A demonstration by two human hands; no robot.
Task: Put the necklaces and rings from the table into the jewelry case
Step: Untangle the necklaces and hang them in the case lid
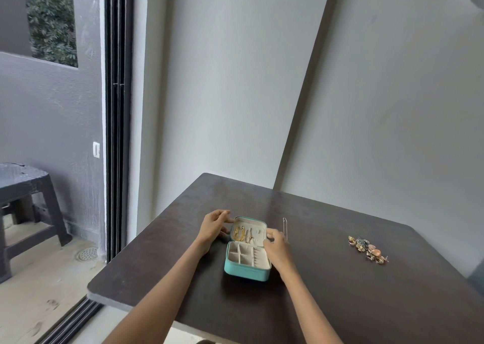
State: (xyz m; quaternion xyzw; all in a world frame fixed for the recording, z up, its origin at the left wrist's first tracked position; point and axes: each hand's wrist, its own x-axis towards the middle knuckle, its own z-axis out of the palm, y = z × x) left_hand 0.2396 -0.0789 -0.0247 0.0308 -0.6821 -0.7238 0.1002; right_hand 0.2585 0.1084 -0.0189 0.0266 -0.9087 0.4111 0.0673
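Note:
A teal jewelry case [246, 271] lies open on the dark table [340, 291], its lid [259, 226] folded back flat. Gold necklaces [239, 233] hang inside the lid. The cream tray of the base has several compartments. My left hand [213, 226] holds the lid's left edge with curled fingers. My right hand [276, 244] grips the lid's right edge near the hinge. A thin silver necklace [284, 228] lies straight on the table just right of the case. A pile of rings [368, 249] sits farther right.
The table stands against a pale wall, with its left edge near a sliding door track. A dark plastic stool [23, 207] stands outside on the left. Bare tabletop lies between the case and the rings.

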